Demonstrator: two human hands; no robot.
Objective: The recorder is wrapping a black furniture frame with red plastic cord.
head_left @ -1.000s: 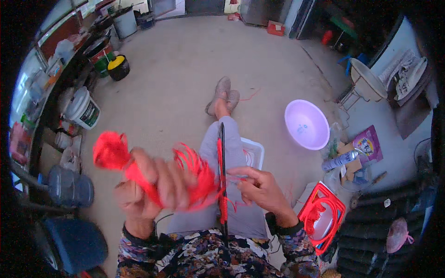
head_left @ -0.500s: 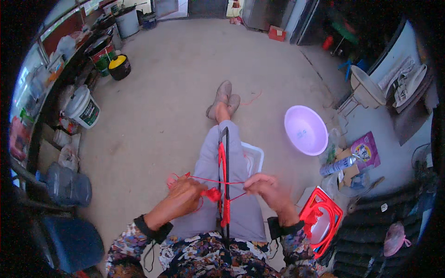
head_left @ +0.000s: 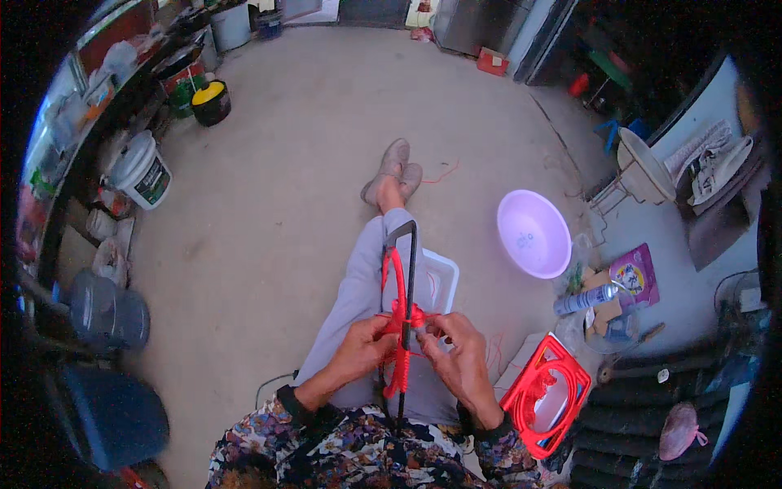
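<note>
A thin black frame [head_left: 412, 269] stands upright over my lap, with red cord [head_left: 397, 273] running along it and wound tightly round its lower part. My left hand [head_left: 360, 350] is closed at the frame's left side, thumb and fingers pinching the red cord close against it. On the other side, my right hand [head_left: 461, 357] pinches at a small red bundle [head_left: 418, 316] of cord beside the frame. The fingertips of both hands are partly covered by cord and frame. My grey-trousered legs [head_left: 358, 273] stretch out beneath, ankles crossed.
By my right thigh lies a red frame [head_left: 580, 381] with red cord in it. A white tray [head_left: 450, 281] sits beside my legs, a purple basin [head_left: 533, 235] farther right. Left are a water jug [head_left: 110, 310] and white bucket [head_left: 142, 171]. A spray can [head_left: 586, 299] lies at right.
Both hands have come inward to the black frame; before, they were apart with cord stretched between them. The red bundle has moved from my left hand to the frame's right side.
</note>
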